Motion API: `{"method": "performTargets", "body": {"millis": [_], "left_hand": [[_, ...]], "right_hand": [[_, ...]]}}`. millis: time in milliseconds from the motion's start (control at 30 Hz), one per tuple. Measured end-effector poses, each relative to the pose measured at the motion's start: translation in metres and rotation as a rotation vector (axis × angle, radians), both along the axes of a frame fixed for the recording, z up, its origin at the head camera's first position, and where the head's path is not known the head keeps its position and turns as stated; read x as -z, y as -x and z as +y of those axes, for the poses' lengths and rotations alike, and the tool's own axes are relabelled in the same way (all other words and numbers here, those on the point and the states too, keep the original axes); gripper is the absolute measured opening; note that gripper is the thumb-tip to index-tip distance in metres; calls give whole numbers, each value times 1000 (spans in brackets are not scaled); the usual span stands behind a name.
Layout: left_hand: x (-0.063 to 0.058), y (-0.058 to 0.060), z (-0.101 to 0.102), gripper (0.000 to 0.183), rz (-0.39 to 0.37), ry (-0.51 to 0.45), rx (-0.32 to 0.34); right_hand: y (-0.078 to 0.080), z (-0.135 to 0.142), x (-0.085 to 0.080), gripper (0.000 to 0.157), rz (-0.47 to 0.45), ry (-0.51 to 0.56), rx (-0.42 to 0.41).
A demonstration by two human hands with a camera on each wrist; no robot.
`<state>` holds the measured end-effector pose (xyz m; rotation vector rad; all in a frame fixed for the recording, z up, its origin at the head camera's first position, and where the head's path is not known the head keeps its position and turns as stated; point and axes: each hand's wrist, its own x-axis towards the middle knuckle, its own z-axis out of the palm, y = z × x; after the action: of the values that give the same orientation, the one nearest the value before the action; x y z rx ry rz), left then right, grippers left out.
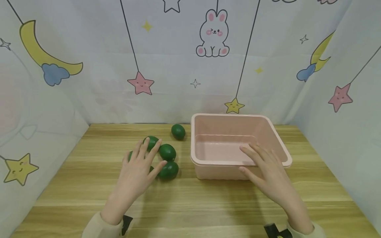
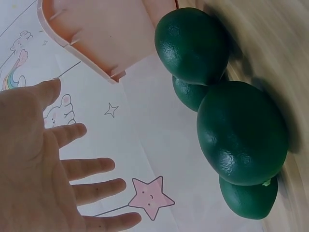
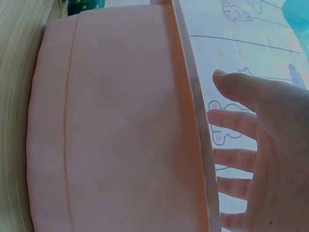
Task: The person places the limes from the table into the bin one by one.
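Several smooth, dark green oval fruits lie grouped on the left half of the table, the nearest one (image 1: pixel 168 171) beside my left thumb. My left hand (image 1: pixel 135 173) hovers over the group with fingers spread, partly covering some of it. In the left wrist view that palm holds nothing, and a large green fruit (image 2: pixel 241 133) sits off to its right. A pink rectangular plastic bin (image 1: pixel 223 172) stands right of the fruits, nothing inside it. Over its front right rim reaches my right hand (image 1: pixel 272 175), fingers extended and holding nothing, overlapping the rim in this view.
The wood-grain table (image 1: pixel 196 201) is enclosed by white cloth (image 1: pixel 172 59) printed with stars, moons and a rabbit, at the back and both sides. A lone green fruit (image 1: pixel 178 132) lies further back, close to the bin's left wall.
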<state>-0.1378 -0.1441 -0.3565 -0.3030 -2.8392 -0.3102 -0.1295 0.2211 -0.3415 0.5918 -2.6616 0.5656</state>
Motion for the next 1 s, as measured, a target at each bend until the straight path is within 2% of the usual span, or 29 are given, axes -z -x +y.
{"method": "performTargets", "body": {"millis": [233,600,1000], "left_hand": [[4,-1,0,66,26,22,18],[10,-2,2,67,21,21,24],[17,-5,4,64,-3,31,26]], "right_hand": [[0,0,0,55,48,-18,-22],[1,2,3,51,160,-46,-85],[0,0,5,45,179,-58,-83]]}}
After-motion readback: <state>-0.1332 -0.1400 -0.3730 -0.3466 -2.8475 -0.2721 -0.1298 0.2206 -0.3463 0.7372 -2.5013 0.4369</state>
